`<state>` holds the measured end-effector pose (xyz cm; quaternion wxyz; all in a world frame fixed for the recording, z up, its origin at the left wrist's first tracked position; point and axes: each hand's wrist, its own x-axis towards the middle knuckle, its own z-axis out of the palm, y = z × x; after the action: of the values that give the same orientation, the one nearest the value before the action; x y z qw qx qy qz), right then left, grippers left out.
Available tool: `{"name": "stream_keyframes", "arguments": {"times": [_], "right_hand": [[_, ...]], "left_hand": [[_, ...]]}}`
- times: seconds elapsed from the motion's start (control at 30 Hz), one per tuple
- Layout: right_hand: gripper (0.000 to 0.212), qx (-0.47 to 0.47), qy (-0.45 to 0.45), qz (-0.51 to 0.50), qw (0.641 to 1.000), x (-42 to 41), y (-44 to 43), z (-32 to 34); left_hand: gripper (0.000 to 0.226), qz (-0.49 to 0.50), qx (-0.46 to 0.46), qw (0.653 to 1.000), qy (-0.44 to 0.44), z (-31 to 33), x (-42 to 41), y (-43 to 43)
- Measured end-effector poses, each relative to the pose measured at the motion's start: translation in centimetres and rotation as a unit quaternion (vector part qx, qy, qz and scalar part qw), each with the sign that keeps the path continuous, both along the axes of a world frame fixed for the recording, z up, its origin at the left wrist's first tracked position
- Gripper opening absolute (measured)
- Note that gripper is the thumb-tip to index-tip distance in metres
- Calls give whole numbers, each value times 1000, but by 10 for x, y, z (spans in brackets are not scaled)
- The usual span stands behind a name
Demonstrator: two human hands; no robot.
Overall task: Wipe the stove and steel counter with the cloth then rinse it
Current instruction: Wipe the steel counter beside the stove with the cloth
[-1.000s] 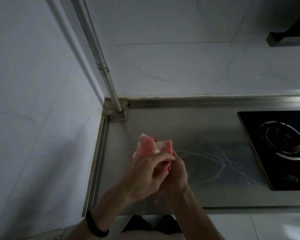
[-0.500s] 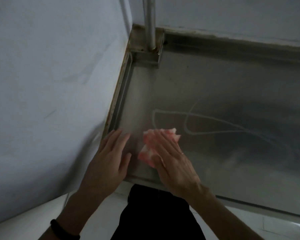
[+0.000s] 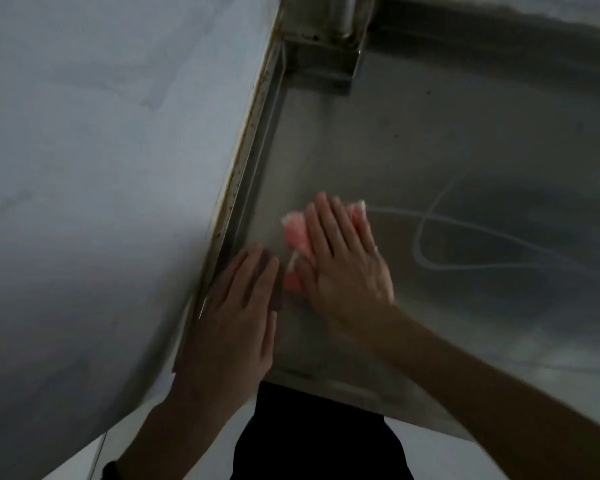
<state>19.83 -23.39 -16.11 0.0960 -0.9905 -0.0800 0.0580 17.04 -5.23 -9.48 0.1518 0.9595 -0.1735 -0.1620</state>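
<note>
My right grip (image 3: 347, 268) lies flat on the pink cloth (image 3: 297, 232), fingers straight and close together, pressing it onto the steel tabletop (image 3: 430, 133). It holds nothing in a curl. The cloth is bunched under my palm near the tabletop's left edge, with pink folds showing past my fingertips and at my thumb side.

My left grip (image 3: 236, 323) is spread flat too, fingers straight, resting on the near left corner of the tabletop just beside the cloth. The 2 grips lie side by side, close but apart.

Pale looping streaks (image 3: 465, 244) run across the steel to the right. A grey wall (image 3: 101, 168) rises along the left edge. At the far corner a metal post (image 3: 347, 12) stands in a square bracket (image 3: 321, 60).
</note>
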Motion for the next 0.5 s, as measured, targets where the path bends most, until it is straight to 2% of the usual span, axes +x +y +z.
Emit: {"name": "stream_keyframes", "arguments": {"times": [0.23, 0.33, 0.43, 0.5], "right_hand": [[72, -29, 60, -77, 995, 140, -42, 7], [75, -6, 49, -116, 992, 147, -36, 10], [74, 19, -17, -125, 992, 134, -26, 6], [72, 51, -2, -118, 992, 134, -24, 1]], "left_hand": [[59, 54, -88, 995, -3, -1, -1, 10], [63, 45, -86, 995, -1, -4, -1, 8], [63, 48, -98, 994, 3, -8, -1, 8], [63, 46, -97, 994, 2, -12, 0, 10]]}}
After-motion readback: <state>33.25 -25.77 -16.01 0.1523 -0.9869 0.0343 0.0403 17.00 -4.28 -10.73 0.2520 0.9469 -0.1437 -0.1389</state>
